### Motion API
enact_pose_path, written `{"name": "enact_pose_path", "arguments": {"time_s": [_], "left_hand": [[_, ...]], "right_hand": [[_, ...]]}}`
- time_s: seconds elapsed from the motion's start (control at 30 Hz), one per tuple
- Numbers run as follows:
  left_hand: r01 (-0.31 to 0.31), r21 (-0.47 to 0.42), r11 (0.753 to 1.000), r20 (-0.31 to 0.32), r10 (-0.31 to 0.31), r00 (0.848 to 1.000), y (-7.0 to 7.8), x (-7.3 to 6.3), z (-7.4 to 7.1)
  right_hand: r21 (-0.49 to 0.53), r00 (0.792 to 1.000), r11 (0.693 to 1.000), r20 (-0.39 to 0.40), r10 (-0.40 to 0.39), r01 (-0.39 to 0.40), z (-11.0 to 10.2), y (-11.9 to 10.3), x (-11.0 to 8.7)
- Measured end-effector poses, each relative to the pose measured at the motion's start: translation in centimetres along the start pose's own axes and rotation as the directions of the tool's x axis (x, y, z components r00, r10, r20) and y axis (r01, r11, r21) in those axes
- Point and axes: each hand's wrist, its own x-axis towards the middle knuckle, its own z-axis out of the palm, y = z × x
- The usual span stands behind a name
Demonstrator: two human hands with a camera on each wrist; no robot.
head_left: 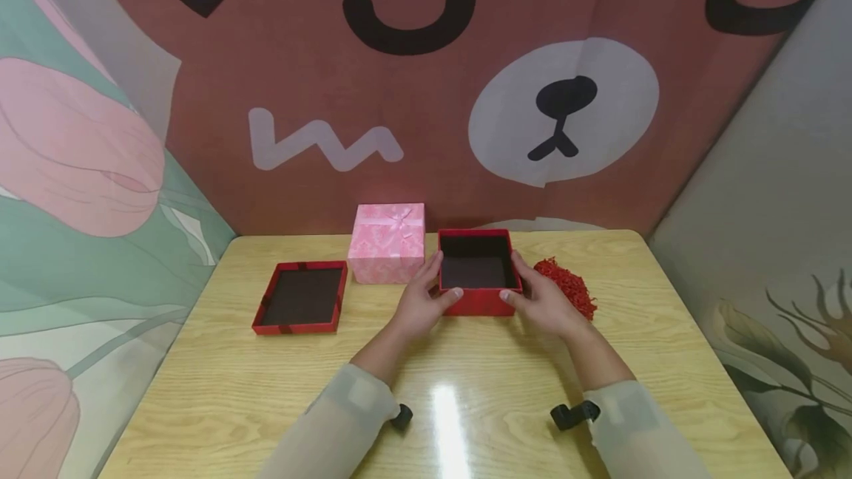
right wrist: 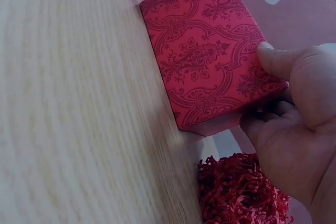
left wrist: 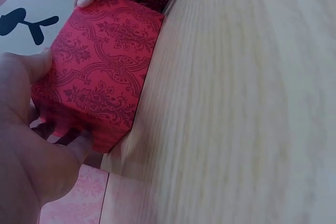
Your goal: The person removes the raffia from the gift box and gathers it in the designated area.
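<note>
Both hands hold a red patterned gift box [head_left: 479, 302] by its two sides, its dark open top facing up. My left hand [head_left: 421, 303] grips the left side, thumb on the front top edge and fingers along the side wall. On the opposite side my right hand [head_left: 544, 303] grips the same way, its thumb over the front rim. In both wrist views the box's front shows a darker red scroll pattern. Just right of the right hand lies a heap of red shredded paper [head_left: 566, 288]. The box looks bare inside.
A red box lid [head_left: 299, 297] with a dark inside lies upturned at the left on the wooden table [head_left: 253, 405]. Close to the left hand stands a closed pink gift box [head_left: 386, 242] with a bow. A wall with a bear picture [head_left: 426, 94] rises behind the table.
</note>
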Motion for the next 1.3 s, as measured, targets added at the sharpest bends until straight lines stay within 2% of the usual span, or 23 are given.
{"name": "enact_pose_path", "arguments": {"time_s": [0.23,0.57,0.7,1.3], "left_hand": [[-0.008,0.039,0.999,-0.03,0.009,0.999,0.3,1.1,0.5],[0.055,0.058,0.997,-0.046,-0.052,0.998,1.0,2.6,1.0],[0.06,0.073,0.996,-0.052,-0.056,0.997,1.0,3.4,1.1],[0.113,0.08,0.99,-0.049,-0.109,0.993,1.1,5.8,1.6]], "right_hand": [[-0.008,0.999,0.999,0.0,0.05,-0.05,-0.3,0.0,0.7],[0.009,0.996,0.996,-0.015,0.091,-0.091,-0.5,0.4,1.9],[0.007,0.994,0.994,-0.033,0.105,-0.105,-0.6,0.4,2.4],[0.102,0.991,0.987,-0.03,0.13,-0.126,-1.4,1.3,4.8]]}}
